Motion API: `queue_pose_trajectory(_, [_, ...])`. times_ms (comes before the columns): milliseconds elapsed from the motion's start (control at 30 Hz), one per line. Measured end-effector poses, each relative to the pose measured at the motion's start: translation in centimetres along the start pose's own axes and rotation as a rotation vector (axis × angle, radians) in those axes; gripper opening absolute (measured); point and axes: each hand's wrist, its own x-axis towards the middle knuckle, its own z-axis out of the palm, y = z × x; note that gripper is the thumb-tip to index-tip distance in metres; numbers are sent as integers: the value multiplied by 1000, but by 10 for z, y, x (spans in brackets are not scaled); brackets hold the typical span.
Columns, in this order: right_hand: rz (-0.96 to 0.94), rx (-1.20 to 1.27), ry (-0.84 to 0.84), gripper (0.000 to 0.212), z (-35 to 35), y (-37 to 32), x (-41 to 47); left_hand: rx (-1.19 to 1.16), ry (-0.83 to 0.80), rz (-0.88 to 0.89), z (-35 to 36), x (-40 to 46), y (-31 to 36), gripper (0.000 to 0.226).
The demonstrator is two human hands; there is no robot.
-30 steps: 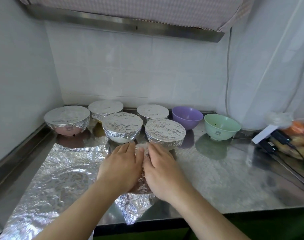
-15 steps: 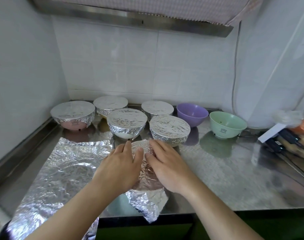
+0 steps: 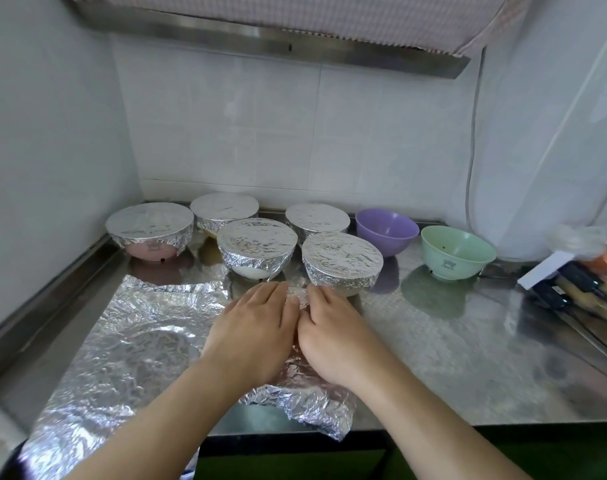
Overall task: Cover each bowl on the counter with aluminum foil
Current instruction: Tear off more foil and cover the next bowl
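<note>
Both hands point(image 3: 250, 337) stay pressed, fingers straight, on foil point(image 3: 312, 400) hiding the bowl.

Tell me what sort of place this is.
Most likely a home kitchen: a stainless steel counter against white tiled walls, a range hood overhead, and foil-covered bowls lined up on the counter.

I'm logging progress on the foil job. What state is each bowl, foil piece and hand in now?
Five rear bowls: foil-covered.
Purple bowl: uncovered.
Green bowl: uncovered.
Foil under the hands: crumpled, being pressed down.
Foil sheet: lying flat, wrinkled.
Left hand: pressing foil.
Right hand: pressing foil.
</note>
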Motion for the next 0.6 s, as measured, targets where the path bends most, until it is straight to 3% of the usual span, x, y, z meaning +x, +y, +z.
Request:
queue_pose_trajectory(133, [-55,-167,25,63,18,4,4,64,-18,-4,1,-5,3,41])
queue_pose_trajectory(233, [-85,-128,-19,76,9,6,6,64,-42,8,-1,0,0,30])
queue_pose_trajectory(367, [-15,163,-34,46,-6,6,8,-47,31,-13,-9,8,3,29])
queue_pose_trajectory(500, [-43,226,-36,49,-10,7,12,-79,8,-95,-7,0,10,13])
queue_pose_trajectory(600, [-11,157,5,52,-5,6,12,-153,44,-178,-6,0,9,26])
